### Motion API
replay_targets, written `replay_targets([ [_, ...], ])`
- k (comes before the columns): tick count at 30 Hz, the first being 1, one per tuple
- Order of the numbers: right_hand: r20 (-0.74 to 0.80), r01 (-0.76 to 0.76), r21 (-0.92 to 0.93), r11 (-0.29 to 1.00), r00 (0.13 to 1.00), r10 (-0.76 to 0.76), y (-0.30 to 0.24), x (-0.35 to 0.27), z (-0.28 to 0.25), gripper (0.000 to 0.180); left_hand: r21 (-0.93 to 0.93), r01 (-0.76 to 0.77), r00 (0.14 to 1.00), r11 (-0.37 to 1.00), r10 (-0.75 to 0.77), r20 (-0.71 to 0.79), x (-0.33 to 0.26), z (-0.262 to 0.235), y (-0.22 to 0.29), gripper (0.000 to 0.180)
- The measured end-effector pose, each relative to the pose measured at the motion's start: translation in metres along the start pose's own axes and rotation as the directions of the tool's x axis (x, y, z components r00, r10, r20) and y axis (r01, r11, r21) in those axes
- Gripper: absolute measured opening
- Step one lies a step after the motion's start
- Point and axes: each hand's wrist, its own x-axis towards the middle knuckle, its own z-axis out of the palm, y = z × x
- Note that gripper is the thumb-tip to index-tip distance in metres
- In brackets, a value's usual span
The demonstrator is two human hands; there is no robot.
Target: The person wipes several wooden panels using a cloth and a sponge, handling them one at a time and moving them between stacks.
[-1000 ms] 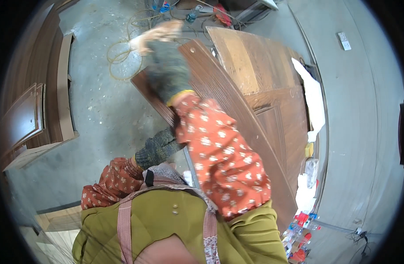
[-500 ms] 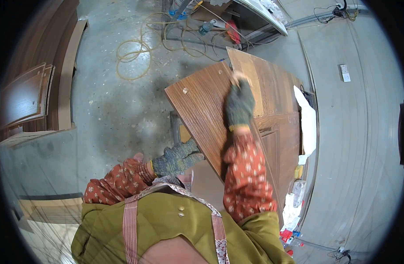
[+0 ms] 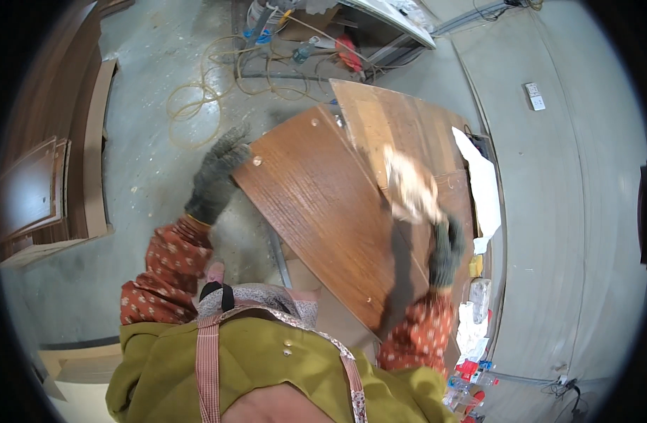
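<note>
A brown wood-grain panel [image 3: 323, 211] lies slanted in front of me, with small round light spots near its far corners. My right hand [image 3: 445, 257], in a dark grey-green knit glove, is closed on a cream and brown cloth [image 3: 411, 187], which is smeared by motion above the panel's right side. At the panel's far left corner is my left hand [image 3: 218, 176], gloved alike. Its fingers are blurred, and whether they grip the edge or only touch it is unclear.
Under the panel's right side lies a larger brown panelled board [image 3: 440, 141]. White paper [image 3: 478, 190] and a yellow block [image 3: 476, 266] sit along the wall side. Stacked brown boards [image 3: 38, 183] stand at left. A coiled yellow hose [image 3: 196, 106] lies on the floor near a metal-framed bench [image 3: 401, 21].
My right hand has lifted off the panel and swung right and nearer, with the cloth now showing. My left hand has gone from the near edge to the far left corner.
</note>
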Motion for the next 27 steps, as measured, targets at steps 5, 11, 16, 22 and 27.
replay_targets([
  [5, 0.289, -0.094, -0.049, 0.994, 0.952, 0.104, 0.033, -0.070, -0.006, 0.042, 0.225, 0.130, 0.962, 0.966, -0.177, 0.206, 0.016, 0.001, 0.021, 0.041],
  [11, 0.454, 0.509, 0.028, 0.860, 0.760, -0.465, 0.006, 0.044, 0.068, 0.048, 0.290, 0.185, 0.963, 0.939, -0.232, 0.136, 0.010, 0.012, 0.029, 0.048],
  [16, 0.345, 0.701, 0.221, 0.678, 0.594, -0.727, -0.036, 0.151, 0.188, 0.051, 0.598, -0.026, 0.988, 0.801, -0.072, 0.139, 0.005, 0.022, 0.043, 0.042],
  [22, 0.469, 0.332, 0.223, 0.917, 0.788, -0.399, -0.054, 0.216, 0.242, 0.028, 0.664, -0.070, 0.983, 0.745, -0.061, 0.173, 0.005, 0.022, 0.043, 0.045],
  [27, 0.287, 0.512, 0.452, 0.730, 0.692, -0.662, -0.003, 0.198, 0.161, 0.031, 0.523, 0.195, 0.970, 0.830, -0.244, 0.025, 0.003, 0.011, 0.046, 0.048],
])
